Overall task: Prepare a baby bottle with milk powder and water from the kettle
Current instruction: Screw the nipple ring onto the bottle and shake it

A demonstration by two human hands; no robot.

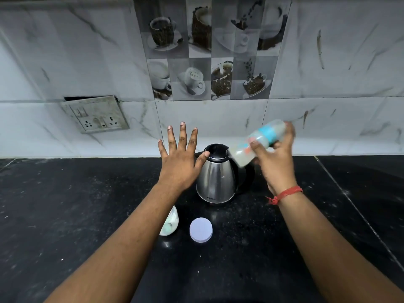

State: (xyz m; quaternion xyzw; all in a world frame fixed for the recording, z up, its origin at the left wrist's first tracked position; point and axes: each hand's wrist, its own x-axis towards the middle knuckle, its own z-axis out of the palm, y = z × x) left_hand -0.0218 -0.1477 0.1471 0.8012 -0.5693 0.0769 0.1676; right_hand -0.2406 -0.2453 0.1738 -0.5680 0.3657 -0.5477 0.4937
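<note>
Right hand [276, 162] grips the baby bottle [259, 142], fingers [258, 147] curled round its body. Bottle is tilted, teal-collared end up and to the right, base down-left, held in the air just above and beside the kettle [218, 174]. Bottle is motion-blurred; contents look milky, and I judge it is being shaken to mix.

Left hand [180, 159] is open, fingers spread, holding nothing; thumb overlaps the kettle's lid edge in view, contact cannot be confirmed.

On the black tabletop [76, 204]: kettle upright, lid closed; white round lid [201, 230] lying flat near the front; a clear domed cap [169, 221] partly hidden behind the left forearm.

Risks, as judged:
- If the collar is not tight, shaking could spray milk.
- Bottle base swings close to the kettle handle; a strike could jolt the grip or tip the kettle.
- Kettle shell may be hot under the left thumb.
- Left forearm, drawn back, could knock over the domed cap.
</note>
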